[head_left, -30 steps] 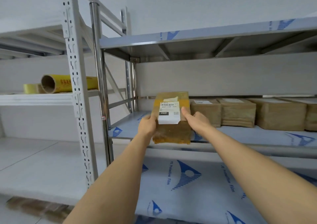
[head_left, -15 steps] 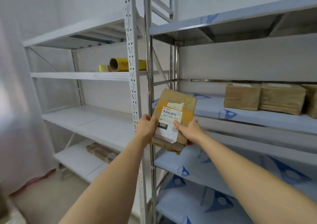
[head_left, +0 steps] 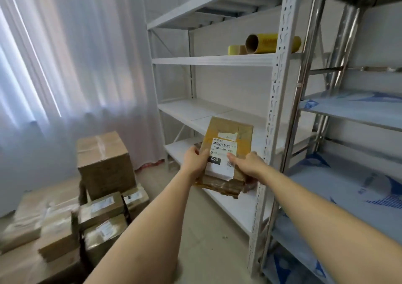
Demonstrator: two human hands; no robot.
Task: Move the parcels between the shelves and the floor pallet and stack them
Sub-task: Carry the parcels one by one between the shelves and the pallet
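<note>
I hold a flat brown parcel with a white "060" label in front of me, tilted, in the air before the white shelf unit. My left hand grips its left edge and my right hand grips its right edge. At the lower left, several brown parcels lie stacked on the floor, with a large taped box standing on top behind them.
A yellow film roll and a tape roll lie on an upper white shelf. A steel rack with blue-printed film on its shelves stands at the right. White curtains hang at the left. Tiled floor lies between the stack and the shelves.
The view has swung left, away from the steel rack with its row of parcels, toward the floor stack. The parcel stays in both hands and has come down and left with them.
</note>
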